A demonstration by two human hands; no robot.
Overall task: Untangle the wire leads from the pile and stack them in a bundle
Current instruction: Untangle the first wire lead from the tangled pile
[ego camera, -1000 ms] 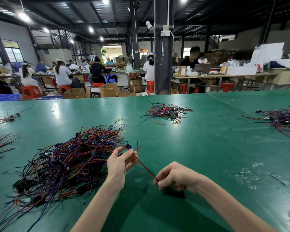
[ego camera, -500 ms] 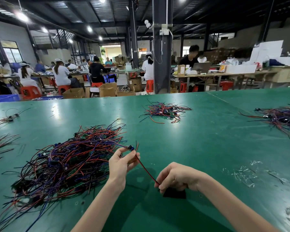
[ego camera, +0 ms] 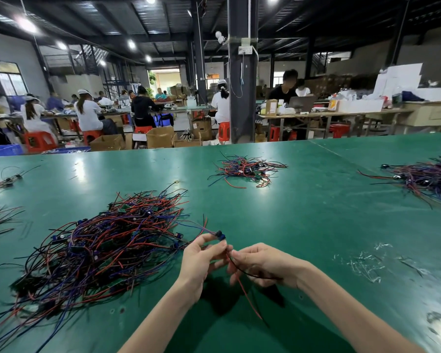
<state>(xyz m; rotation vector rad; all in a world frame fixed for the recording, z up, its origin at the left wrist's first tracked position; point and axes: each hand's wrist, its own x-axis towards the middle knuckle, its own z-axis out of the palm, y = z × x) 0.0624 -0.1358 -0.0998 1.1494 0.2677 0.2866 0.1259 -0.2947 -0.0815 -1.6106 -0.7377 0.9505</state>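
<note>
Head view: my left hand (ego camera: pixel 201 261) pinches one wire lead (ego camera: pixel 248 298) at its blue-capped end and my right hand (ego camera: pixel 262 266) pinches its strands, just right of the pile (ego camera: pixel 107 248). I judge it nearly untangled. Next, draw it clear gently, then start the bundle.

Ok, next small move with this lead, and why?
Probably draw the lead right, away from the pile: left hand and right hand pinch it, its tails hang free, but wires by its connector seem to reach into the pile.
</note>
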